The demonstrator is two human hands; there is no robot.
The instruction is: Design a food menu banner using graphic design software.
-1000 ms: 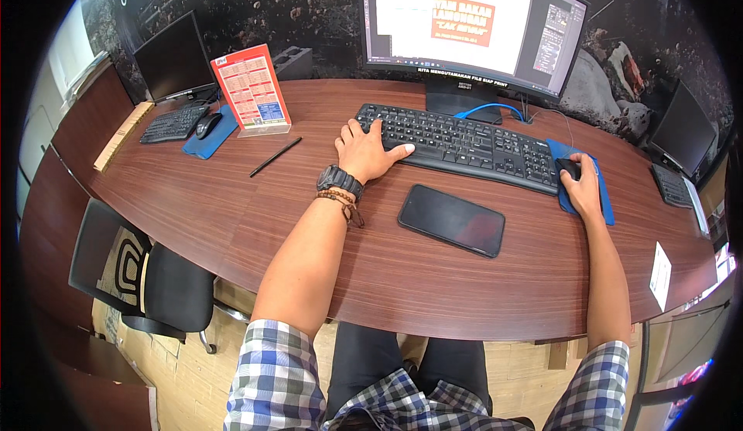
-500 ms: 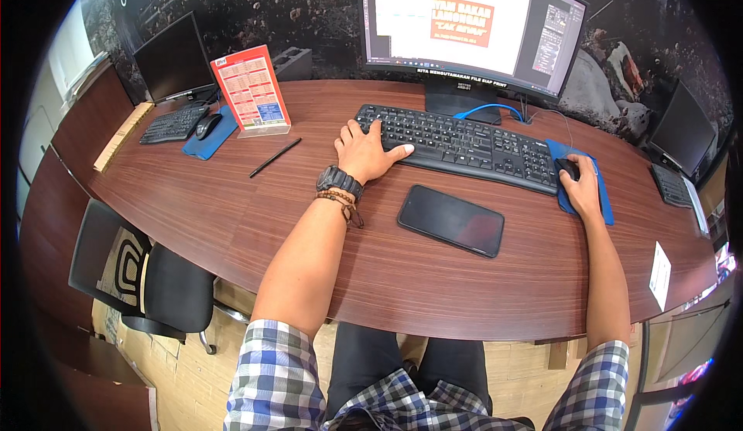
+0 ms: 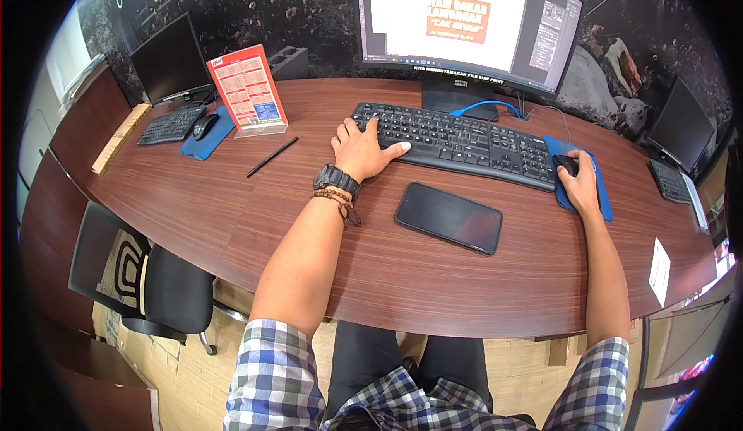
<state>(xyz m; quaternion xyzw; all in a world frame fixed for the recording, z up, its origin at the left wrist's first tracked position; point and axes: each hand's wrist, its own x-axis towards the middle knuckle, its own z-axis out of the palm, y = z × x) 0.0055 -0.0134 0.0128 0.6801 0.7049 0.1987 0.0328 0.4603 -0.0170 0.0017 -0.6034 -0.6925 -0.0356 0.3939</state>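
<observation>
1. Head view, hands: L hand [image 3: 362, 151] spread flat-ish over L end of black keyboard [image 3: 464, 146], fingers on the keys, thumb stuck out to R at its front edge; grasping nothing.
2. R hand [image 3: 582, 187] curled round black mouse [image 3: 567, 165], which sits on blue pad [image 3: 604, 205] just off R end of keyboard.
3. L wrist: dark watch [image 3: 336, 179] + beaded bracelet [image 3: 334, 196]. Both arms in checked sleeves [image 3: 275, 377].
4. Keyboard lies at a slant on brown worktop [image 3: 433, 295], in front of big curved monitor [image 3: 449, 36]; screen's on, w/ red block of lettering on a white page, panels at R. Blue cable [image 3: 487, 106] loops btwn the two.
5. Dark phone [image 3: 449, 218] flat on worktop, btwn the forearms, nr side of keyboard, apart from both hands.
6. L of L hand: black pen [image 3: 272, 157] lying diag., then red/white card in clear stand [image 3: 249, 90], upright.
7. Far L: 2nd monitor [image 3: 170, 56], dark, w/ small keyboard [image 3: 170, 125] & 2nd mouse [image 3: 204, 126] on its own blue pad.
8. Far R: 3rd monitor [image 3: 681, 125], dark, w/ another keyboard [image 3: 670, 182]; white card [image 3: 659, 272] nr worktop edge.
9. Below L: black office chair [image 3: 178, 288] on floor.
</observation>
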